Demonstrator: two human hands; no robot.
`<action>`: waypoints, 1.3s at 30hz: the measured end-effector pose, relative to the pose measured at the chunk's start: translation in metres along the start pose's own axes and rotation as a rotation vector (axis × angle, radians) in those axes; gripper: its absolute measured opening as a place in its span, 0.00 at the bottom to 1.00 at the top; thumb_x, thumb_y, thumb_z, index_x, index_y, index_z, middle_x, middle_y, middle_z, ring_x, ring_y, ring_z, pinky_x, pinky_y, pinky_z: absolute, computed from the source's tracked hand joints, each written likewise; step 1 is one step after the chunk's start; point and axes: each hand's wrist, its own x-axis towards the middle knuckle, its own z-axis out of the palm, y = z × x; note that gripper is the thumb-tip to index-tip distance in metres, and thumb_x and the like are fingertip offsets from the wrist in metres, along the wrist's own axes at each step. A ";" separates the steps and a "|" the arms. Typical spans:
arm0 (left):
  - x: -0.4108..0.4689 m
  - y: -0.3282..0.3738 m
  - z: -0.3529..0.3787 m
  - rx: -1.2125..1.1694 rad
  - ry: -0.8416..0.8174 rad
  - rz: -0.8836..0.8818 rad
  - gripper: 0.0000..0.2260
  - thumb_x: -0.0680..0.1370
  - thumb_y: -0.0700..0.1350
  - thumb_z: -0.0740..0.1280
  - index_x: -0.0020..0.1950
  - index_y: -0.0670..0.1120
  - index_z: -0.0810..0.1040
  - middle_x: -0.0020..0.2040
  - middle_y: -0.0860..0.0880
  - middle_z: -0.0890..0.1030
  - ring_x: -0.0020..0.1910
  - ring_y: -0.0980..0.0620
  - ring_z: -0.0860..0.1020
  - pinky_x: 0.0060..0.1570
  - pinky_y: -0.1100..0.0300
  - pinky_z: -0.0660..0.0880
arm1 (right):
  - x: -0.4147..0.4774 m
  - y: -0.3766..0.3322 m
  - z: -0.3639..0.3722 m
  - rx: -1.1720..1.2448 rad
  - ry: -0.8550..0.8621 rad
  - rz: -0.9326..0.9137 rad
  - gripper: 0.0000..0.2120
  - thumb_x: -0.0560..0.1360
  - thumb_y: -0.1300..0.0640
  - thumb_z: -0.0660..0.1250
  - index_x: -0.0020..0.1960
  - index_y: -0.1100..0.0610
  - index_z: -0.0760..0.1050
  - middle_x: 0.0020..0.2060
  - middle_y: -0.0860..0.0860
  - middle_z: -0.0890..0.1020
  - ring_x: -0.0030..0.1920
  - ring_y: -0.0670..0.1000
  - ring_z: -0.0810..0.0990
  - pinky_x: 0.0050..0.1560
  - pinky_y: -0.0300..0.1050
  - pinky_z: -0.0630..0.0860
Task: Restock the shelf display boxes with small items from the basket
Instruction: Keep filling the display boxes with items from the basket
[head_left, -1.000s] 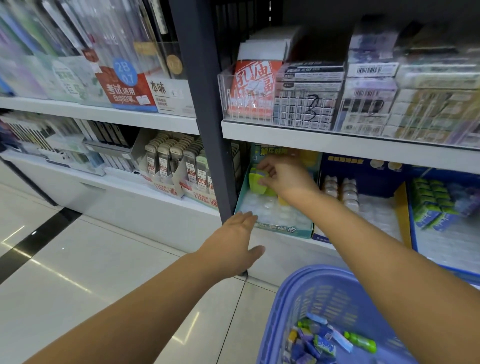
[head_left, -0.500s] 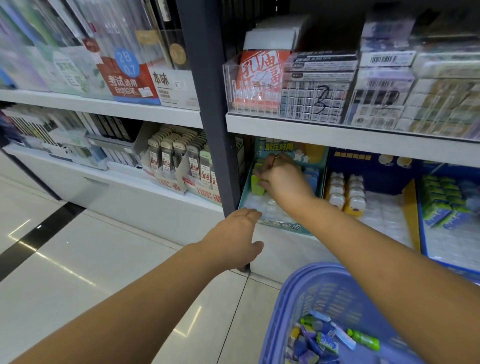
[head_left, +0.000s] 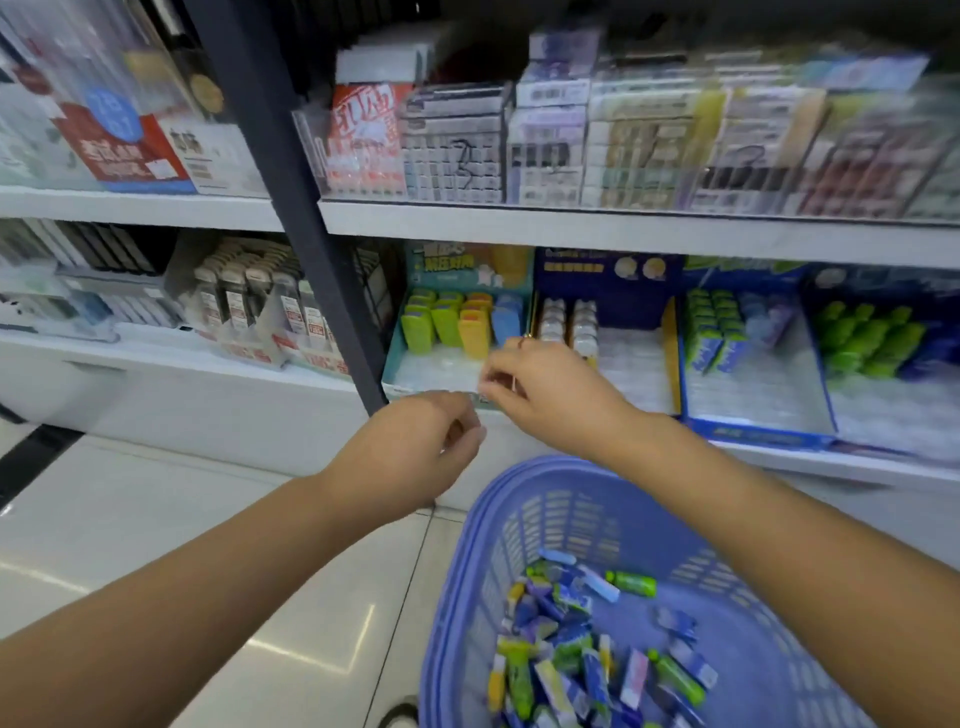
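While your left hand (head_left: 410, 449) and right hand (head_left: 545, 397) hover, fingers curled, before the teal display box (head_left: 441, 265), I cannot tell whether either grips anything. Your basket (head_left: 545, 519) lies at five o'clock.

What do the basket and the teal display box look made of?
Basket: moulded plastic, matte lavender; the slotted walls and rolled rim suggest it. Teal box: probably printed cardboard, with flat folded walls and a glossy printed header. Motion blur leaves its finish uncertain.
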 end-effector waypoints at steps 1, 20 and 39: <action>-0.004 0.008 0.007 0.023 -0.046 0.023 0.08 0.79 0.50 0.62 0.42 0.49 0.73 0.34 0.55 0.74 0.33 0.57 0.72 0.33 0.62 0.62 | -0.026 0.005 -0.004 0.004 -0.062 -0.001 0.09 0.78 0.51 0.61 0.47 0.55 0.77 0.39 0.48 0.75 0.41 0.50 0.75 0.42 0.45 0.70; -0.080 0.108 0.271 0.049 -1.024 -0.011 0.13 0.76 0.41 0.65 0.57 0.35 0.77 0.55 0.34 0.78 0.55 0.36 0.76 0.49 0.50 0.72 | -0.285 0.105 0.134 0.139 -0.871 0.343 0.16 0.71 0.65 0.64 0.58 0.58 0.75 0.57 0.58 0.76 0.55 0.55 0.75 0.52 0.44 0.71; -0.053 0.100 0.282 0.135 -0.966 -0.041 0.10 0.74 0.40 0.68 0.53 0.36 0.78 0.52 0.37 0.78 0.54 0.39 0.77 0.50 0.48 0.75 | -0.265 0.111 0.140 0.054 -1.012 0.350 0.10 0.75 0.65 0.62 0.49 0.51 0.69 0.56 0.58 0.77 0.47 0.53 0.72 0.42 0.43 0.66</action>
